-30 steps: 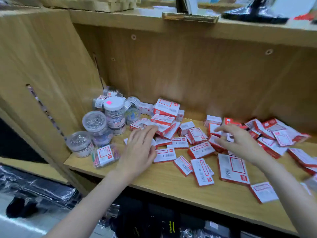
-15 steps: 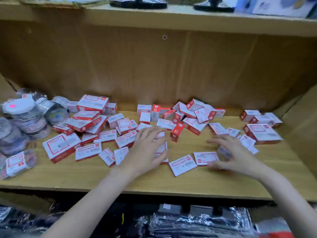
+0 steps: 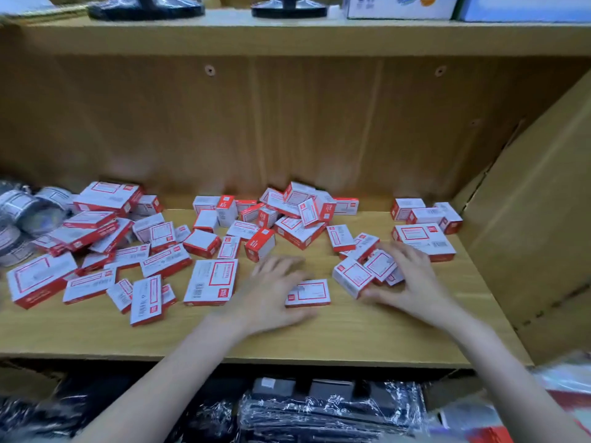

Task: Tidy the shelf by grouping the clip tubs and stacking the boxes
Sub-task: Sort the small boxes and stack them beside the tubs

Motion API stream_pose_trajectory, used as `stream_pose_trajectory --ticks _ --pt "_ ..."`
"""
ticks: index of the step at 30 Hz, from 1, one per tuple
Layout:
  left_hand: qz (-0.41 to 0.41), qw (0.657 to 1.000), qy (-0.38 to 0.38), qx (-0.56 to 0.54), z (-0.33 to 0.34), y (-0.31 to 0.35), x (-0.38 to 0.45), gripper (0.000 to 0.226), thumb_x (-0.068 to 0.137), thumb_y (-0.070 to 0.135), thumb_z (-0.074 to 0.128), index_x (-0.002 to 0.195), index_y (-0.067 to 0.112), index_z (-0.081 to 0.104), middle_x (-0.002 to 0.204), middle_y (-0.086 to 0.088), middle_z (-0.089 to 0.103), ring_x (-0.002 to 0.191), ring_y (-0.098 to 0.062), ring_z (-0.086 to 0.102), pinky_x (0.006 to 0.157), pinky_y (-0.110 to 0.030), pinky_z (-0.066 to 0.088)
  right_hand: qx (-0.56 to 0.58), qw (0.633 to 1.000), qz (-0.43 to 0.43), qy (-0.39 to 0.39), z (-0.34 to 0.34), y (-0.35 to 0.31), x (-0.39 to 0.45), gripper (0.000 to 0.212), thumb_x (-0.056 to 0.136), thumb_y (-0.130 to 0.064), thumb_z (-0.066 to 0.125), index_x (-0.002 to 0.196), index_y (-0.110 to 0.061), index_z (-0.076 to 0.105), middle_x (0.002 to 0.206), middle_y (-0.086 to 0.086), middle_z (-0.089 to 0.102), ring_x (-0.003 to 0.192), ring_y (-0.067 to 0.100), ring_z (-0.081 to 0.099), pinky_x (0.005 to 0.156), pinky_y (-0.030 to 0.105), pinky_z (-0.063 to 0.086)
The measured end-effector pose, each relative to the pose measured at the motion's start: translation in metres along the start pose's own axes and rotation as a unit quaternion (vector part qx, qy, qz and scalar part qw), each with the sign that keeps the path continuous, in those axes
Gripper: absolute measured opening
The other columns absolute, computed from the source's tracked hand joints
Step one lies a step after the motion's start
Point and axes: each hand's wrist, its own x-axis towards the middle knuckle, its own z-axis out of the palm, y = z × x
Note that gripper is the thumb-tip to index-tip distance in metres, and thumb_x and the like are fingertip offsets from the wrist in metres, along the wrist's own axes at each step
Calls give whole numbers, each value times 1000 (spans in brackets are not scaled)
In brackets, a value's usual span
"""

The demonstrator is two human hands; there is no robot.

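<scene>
A: Where are the hands?

B: Both are over the pale wooden shelf board (image 3: pixel 319 340). The left hand (image 3: pixel 271 292) lies palm down at about 6 o'clock, fingers spread flat, its edge touching a small red-and-white cardboard box (image 3: pixel 311 293) lying flat.

A: And the right?

B: The right hand (image 3: pixel 412 282), at 4 o'clock, curls thumb and fingers round a cluster of small red-and-white boxes (image 3: pixel 364 271) pressed together.

A: The rest of the boxes?

B: The loose red-and-white boxes (image 3: pixel 204 241) lie scattered from 9 o'clock to 2 o'clock, some overlapping. A larger flat box (image 3: pixel 211 282) lies just left of the left hand.

A: The tubs?

B: The round clear plastic clip tubs (image 3: pixel 22 215) are bunched at 9 o'clock, blurred.
</scene>
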Motion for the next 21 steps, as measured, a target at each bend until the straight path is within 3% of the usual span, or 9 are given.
stream_pose_trajectory --ticks 2,4,9,12,14,17,21 --pt "-12 1000 -17 3 4 -1 -1 85 63 75 26 132 29 45 143 7 33 132 -15 20 106 -32 17 -25 999 4 26 9 -7 -1 91 51 -78 57 128 -30 50 146 -1 30 136 22 15 113 40 15" --pt "-30 999 0 -29 5 -2 -2 80 64 72 27 127 28 49 136 6 40 128 -15 26 104 -35 22 -74 995 -11 65 19 -14 -1 88 49 -80 45 118 -27 57 142 0 33 135 22 11 112 42 10" --pt "-39 998 -6 -47 4 3 3 80 63 72 25 127 30 48 122 9 46 120 -11 34 95 -27 20 -94 991 -59 70 25 -16 1 63 64 -61 52 110 -19 59 135 6 37 131 25 17 109 43 14" --pt "-31 997 -13 -72 -1 7 10 72 68 70 39 128 30 47 124 10 45 120 -9 34 95 -25 19 -69 996 -46 28 15 -9 -1 50 71 -51 66 113 -25 55 136 0 32 130 20 15 108 38 18" --pt "-26 996 -4 -82 -4 12 18 57 81 55 55 130 27 46 127 9 45 122 -10 36 98 -25 22 -81 996 -34 -4 5 -4 -2 49 72 -49 68 113 -28 53 136 -3 30 130 17 14 108 36 16" --pt "-14 996 17 -86 -5 20 28 45 88 35 57 131 24 45 129 7 45 121 -11 39 100 -24 25 -113 993 -33 -27 -8 0 0 49 69 -50 71 107 -25 53 134 -5 31 130 16 16 107 33 16" --pt "1 990 82 -118 -5 25 40 49 87 29 60 132 22 44 129 7 45 120 -9 41 95 -15 26 28 999 -22 37 -22 6 3 42 70 -31 78 106 -18 61 123 -3 41 123 16 31 91 16 22"
